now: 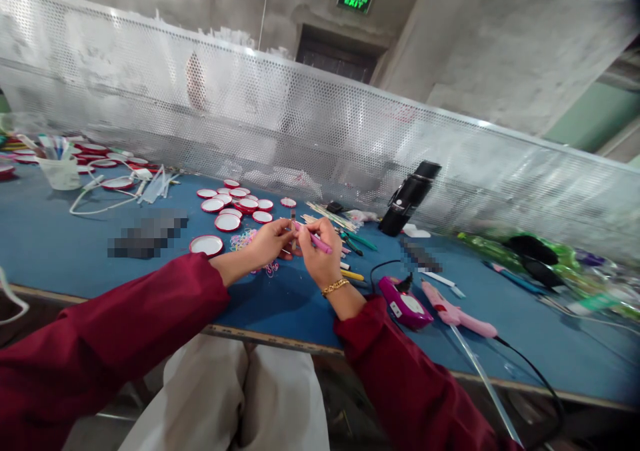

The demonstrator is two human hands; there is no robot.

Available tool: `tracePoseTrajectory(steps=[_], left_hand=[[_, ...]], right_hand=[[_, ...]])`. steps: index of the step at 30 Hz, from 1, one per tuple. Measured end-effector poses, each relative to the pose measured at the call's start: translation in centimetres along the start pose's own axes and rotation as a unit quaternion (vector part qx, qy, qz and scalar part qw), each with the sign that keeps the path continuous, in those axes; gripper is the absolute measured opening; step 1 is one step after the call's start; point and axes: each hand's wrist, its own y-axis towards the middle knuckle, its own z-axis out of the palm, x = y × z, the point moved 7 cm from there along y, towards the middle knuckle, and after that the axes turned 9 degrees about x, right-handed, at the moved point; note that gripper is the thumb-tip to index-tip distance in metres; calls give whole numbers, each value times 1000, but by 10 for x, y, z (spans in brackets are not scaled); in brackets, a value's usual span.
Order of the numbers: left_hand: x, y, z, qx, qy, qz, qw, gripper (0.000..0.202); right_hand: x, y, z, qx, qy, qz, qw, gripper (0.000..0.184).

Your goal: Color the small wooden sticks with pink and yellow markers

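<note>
My left hand is closed on a small flat stick, pale with a dark band near its upper end. My right hand grips a pink pen, its tip end close to the stick; the exact contact is hidden by the fingers. Both hands meet above the blue tabletop. Beside and under my left wrist lies a pile of small pastel-coloured loops. Several white lids with red rims are spread just beyond it. Thin sticks and pens lie behind my right hand.
On the right are a purple box with a plug, a pink glue gun with its cord, and a black cylinder. A white cup of pens and a cable are at left. A perforated metal screen borders the back.
</note>
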Motion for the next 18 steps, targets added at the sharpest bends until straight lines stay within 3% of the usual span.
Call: tracePoseTrajectory(steps=[10, 18], left_hand=[[0, 1, -1, 14, -5, 11, 1000, 17], [-2, -1, 0, -7, -18, -3, 1000, 17]], right_hand=[[-3, 1, -7, -35, -25, 4, 999, 14], [-2, 0, -1, -1, -9, 1, 1000, 15]])
